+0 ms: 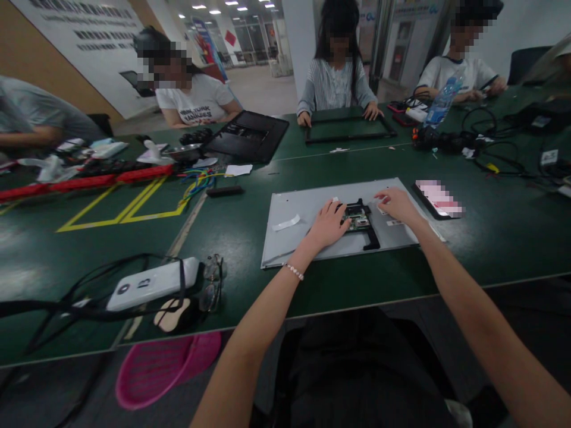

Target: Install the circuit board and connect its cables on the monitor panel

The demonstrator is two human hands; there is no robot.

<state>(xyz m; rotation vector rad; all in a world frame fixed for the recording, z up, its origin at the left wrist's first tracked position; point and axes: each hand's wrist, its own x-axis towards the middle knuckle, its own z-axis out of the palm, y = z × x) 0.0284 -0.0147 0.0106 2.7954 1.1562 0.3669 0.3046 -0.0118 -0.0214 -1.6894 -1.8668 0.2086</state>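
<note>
here, a "yankees" shirt (198,102); left fingers (337,214) spread at the board (357,223); right fingers (386,196) curled, pinch unclear.

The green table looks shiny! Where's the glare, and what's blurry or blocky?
Head view: whitish glare on the green table, strong toward the picture's left edge; head view: wall lettering smeared and hard to read, the silver panel clearer; head view: blocky squares covering the phone screen.
</note>
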